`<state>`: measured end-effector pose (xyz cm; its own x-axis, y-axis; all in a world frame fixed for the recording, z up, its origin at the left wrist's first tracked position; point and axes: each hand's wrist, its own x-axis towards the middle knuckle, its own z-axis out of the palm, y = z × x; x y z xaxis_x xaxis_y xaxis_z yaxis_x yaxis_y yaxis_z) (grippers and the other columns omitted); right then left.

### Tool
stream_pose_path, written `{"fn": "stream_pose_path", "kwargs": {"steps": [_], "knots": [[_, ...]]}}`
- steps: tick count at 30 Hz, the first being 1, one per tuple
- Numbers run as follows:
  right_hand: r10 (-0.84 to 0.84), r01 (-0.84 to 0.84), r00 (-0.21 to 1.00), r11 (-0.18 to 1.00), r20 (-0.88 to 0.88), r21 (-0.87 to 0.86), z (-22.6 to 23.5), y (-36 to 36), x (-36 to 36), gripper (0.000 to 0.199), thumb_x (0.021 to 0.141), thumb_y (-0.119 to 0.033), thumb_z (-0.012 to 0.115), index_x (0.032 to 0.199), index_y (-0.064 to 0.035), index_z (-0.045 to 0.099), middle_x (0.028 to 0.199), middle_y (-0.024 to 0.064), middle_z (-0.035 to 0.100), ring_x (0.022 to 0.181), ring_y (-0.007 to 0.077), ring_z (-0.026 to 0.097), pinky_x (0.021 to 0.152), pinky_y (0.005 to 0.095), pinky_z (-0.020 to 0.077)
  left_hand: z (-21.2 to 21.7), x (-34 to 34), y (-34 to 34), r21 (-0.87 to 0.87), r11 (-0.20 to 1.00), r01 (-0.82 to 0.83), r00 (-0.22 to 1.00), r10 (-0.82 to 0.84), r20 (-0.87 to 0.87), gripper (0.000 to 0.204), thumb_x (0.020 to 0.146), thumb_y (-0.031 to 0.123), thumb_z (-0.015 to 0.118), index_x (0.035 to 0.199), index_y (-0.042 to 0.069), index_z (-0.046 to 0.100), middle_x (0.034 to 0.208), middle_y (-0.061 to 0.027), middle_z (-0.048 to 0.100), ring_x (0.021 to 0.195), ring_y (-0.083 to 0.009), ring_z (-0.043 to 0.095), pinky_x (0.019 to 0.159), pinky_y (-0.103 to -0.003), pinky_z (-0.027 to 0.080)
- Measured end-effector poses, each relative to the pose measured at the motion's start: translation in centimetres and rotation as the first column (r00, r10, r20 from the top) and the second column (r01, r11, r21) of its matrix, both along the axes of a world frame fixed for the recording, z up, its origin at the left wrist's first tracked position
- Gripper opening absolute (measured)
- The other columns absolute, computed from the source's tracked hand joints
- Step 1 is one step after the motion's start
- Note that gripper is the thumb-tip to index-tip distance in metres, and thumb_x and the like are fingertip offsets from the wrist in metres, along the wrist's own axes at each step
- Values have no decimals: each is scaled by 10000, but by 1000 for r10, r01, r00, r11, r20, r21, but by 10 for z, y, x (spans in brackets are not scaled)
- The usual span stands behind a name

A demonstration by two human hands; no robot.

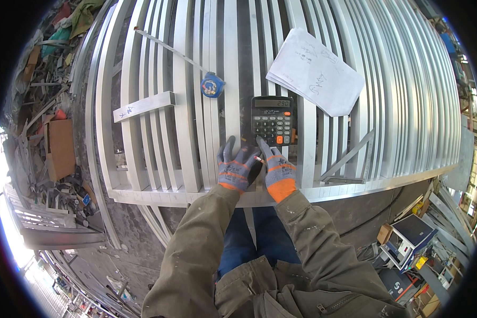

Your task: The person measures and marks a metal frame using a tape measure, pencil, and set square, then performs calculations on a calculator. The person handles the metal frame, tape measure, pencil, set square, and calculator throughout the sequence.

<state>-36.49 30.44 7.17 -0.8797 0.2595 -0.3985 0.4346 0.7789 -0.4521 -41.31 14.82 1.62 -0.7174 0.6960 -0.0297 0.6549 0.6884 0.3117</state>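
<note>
A black calculator (272, 121) with grey and orange keys lies on the silver metal bars (233, 69). My right hand (279, 168), in a grey and orange work glove, is at its lower edge, the index finger stretched to the keys at its lower left corner. A slim pencil-like stick (258, 158) with a red and white end sticks out from this hand toward the left one. My left hand (235, 168), gloved alike, rests on the bars left of the calculator with its fingers apart and nothing visible in them.
A blue tape measure (212, 85) lies with its blade drawn out toward the far left. Paper sheets (317, 71) with handwriting are beyond the calculator. A marked short metal piece (144, 107) lies across bars at left, a metal set square (350, 161) at right. Scrap (42, 90) fills the left side.
</note>
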Motion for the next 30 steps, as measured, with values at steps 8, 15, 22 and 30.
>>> {"fn": "stream_pose_path", "kwargs": {"steps": [8,15,22,30], "knots": [[-20,30,983,998,-182,51,-8,5,-5,745,950,-76,550,1643,-253,340,1174,216,714,1065,391,711,887,497,570,4,-3,1,37,999,13,1000,-14,22,504,799,345,775,1297,324,700,1370,-53,614,1467,-511,274,1158,-664,306],[-35,46,991,995,-126,85,-9,14,-8,731,953,-77,545,1643,-222,350,1168,221,715,986,404,713,864,496,563,4,0,1,52,999,-15,995,9,101,458,975,396,650,1431,367,611,1391,-87,606,1484,-497,263,1192,-686,217],[-324,320,946,939,-8,-127,-14,17,43,804,878,119,495,1637,-96,340,1379,299,611,1188,437,662,1007,452,536,8,-1,3,4,1000,-2,1000,2,-9,495,919,356,725,1407,330,648,1336,-35,637,1428,-498,323,1161,-639,308],[-287,275,936,958,-204,-85,-24,25,52,762,858,85,553,1589,-50,383,1336,225,616,1195,408,648,950,464,555,10,-1,4,16,1000,1,1000,-1,-18,520,903,322,737,1415,328,644,1301,-31,658,1422,-490,329,1153,-630,329]]}}
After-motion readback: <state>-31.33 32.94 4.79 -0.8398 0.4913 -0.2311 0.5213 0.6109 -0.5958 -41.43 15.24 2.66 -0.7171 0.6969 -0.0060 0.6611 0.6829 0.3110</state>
